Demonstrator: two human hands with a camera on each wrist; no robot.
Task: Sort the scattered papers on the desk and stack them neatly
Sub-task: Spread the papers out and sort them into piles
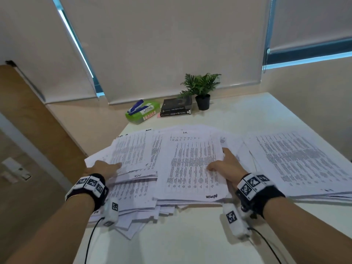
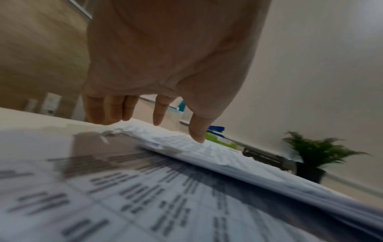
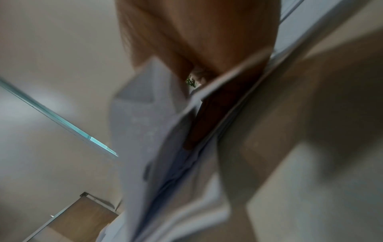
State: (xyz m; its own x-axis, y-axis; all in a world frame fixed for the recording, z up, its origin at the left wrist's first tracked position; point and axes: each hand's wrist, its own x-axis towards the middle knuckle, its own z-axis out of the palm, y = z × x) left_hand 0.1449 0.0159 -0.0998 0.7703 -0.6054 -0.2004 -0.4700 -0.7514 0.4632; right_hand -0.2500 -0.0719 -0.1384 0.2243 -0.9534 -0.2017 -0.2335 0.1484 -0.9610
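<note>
Printed white sheets lie scattered over the desk (image 1: 181, 242) in overlapping heaps. The middle sheaf (image 1: 190, 168), marked in pen at its near edge, is pinched by my right hand (image 1: 221, 161): thumb on top, fingers under its right edge. The right wrist view, blurred, shows that hand (image 3: 196, 49) with the sheets (image 3: 149, 131) between thumb and fingers. My left hand (image 1: 108, 168) rests on the left heap (image 1: 133, 155). In the left wrist view its fingers (image 2: 159, 114) point down straight, and the thumb tip touches the paper (image 2: 217, 155). A third heap (image 1: 295, 159) lies at the right.
At the back of the desk stand a green box (image 1: 142, 115) with a blue stapler (image 1: 135, 107) on it, two black books (image 1: 176, 108) and a potted plant (image 1: 202, 92). The desk's left edge runs close beside the left heap. Bare desk shows near me.
</note>
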